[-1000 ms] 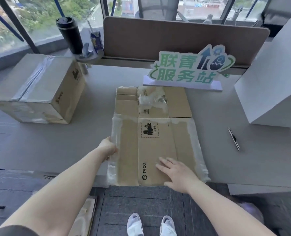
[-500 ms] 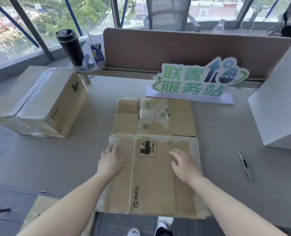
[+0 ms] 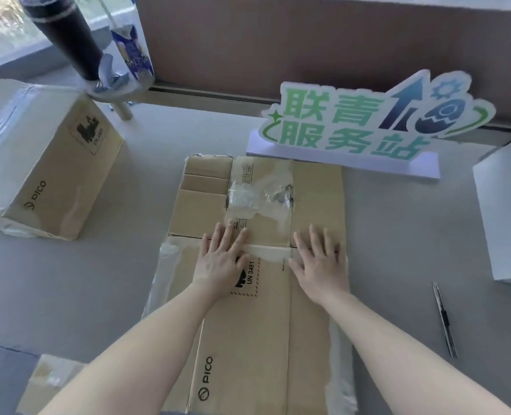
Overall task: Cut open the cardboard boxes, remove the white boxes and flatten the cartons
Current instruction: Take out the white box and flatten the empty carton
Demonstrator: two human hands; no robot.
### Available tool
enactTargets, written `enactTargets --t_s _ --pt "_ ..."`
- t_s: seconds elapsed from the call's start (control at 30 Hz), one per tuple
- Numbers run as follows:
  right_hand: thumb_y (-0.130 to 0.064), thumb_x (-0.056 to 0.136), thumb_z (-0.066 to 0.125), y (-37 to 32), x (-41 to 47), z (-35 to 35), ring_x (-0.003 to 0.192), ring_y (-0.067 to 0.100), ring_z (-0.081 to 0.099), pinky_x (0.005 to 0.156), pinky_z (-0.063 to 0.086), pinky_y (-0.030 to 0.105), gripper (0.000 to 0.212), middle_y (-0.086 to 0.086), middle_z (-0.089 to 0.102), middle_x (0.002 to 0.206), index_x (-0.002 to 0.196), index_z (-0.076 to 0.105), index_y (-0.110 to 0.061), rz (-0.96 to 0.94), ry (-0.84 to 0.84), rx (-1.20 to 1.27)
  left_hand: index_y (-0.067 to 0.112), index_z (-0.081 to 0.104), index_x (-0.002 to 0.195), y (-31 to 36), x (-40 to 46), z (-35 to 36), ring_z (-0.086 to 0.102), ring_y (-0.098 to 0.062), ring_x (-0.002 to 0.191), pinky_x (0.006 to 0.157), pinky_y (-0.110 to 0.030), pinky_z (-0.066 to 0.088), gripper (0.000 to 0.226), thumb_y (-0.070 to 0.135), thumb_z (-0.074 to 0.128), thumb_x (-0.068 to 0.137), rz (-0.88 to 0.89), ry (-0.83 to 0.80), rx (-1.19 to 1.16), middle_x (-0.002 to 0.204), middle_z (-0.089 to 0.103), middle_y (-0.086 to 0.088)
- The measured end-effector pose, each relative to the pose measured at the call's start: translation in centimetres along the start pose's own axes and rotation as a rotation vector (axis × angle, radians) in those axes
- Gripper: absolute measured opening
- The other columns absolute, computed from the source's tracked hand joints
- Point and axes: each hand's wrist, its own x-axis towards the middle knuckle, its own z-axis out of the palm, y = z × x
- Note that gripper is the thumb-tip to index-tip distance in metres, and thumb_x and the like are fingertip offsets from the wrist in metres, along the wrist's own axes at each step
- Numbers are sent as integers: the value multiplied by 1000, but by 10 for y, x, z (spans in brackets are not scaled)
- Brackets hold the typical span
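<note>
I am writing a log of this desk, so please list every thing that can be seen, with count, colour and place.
flattened carton: 1, brown, desk centre, under both hands
sealed carton: 1, brown, taped, desk left
white box: 1, white, right edge
sign: 1, green and blue on white base, behind flattened carton
pen: 1, dark, desk right
tumbler: 1, black, far left
partition: 1, brown, desk back
desk: 1, grey
left hand: 1, flat on carton
right hand: 1, flat on carton
</note>
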Motion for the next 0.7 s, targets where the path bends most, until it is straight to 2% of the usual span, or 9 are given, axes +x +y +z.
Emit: enactTargets --t_s 0.1,0.27,0.33,0.43,0.53,0.6,0.7 --pt "-64 97 5 0 -1 17 150 31 -15 120 -4 55 64 0 -15 163 155 -5 -39 4 83 -36 41 -16 149 -2 -1 17 -29 -16 145 120 -44 -12 64 61 1 91 -15 61 5 160 -26 7" --pt "-61 99 17 -1 -1 31 151 35 4 120 9 56 64 4 6 164 156 11 -34 35 173 -32 40 -11 152 -5 1 27 -27 -17 146 120 -46 -9 64 56 17 97 18 109 23 161 -23 6" --pt "-61 98 19 -5 -11 37 151 36 8 119 12 56 64 6 11 164 156 16 -33 63 174 -16 38 -4 155 -9 -2 30 -20 -18 149 121 -47 -4 65 56 20 97 54 118 47 163 -17 5" --pt "-59 98 22 -10 -24 40 150 36 13 119 13 55 63 7 17 163 154 24 -32 87 160 7 34 15 156 -11 -7 29 -1 -21 152 120 -46 4 64 55 25 96 88 135 44 165 2 3" --pt "-50 97 30 -10 -11 24 143 37 29 115 25 55 57 9 32 158 148 38 -26 101 259 121 23 25 153 -13 8 6 17 -23 148 119 -41 11 66 53 24 94 40 212 -62 162 19 -1" --pt "-46 98 32 -13 10 8 145 34 24 117 22 53 57 9 24 160 151 31 -23 127 321 183 23 14 156 -14 31 -13 8 -22 150 120 -41 5 68 55 19 96 46 256 -86 164 10 -2" --pt "-53 99 25 -25 46 -6 151 28 -2 121 1 50 66 4 -4 165 157 6 -28 147 272 229 29 -8 156 -8 70 -29 -19 -18 149 121 -45 -8 71 62 13 96 146 179 -26 163 -17 4"
